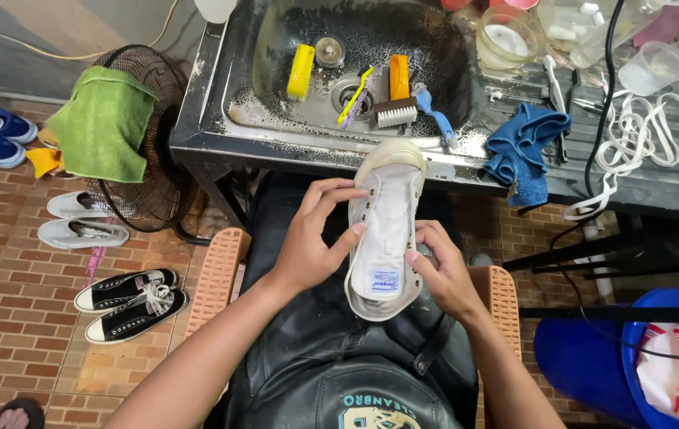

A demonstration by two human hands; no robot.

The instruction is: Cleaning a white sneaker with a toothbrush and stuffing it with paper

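A white canvas sneaker point(387, 222) without laces is held over my lap, toe pointing toward the sink. My left hand point(311, 238) grips its left side, thumb on the eyelet row. Its right side and heel rest in my right hand point(442, 274), whose thumb lies on the tongue. A black apron point(331, 357) covers my lap.
Ahead stands a metal sink point(220, 119) holding a yellow sponge point(300, 70), a toothbrush point(355, 95) and scrub brushes point(395, 103). A blue cloth point(526, 147) and white laces point(633, 135) lie on the drainboard. Left: a fan point(156, 183) with a green towel point(101, 123), several shoes point(129, 302). A blue basin point(593, 357) sits right.
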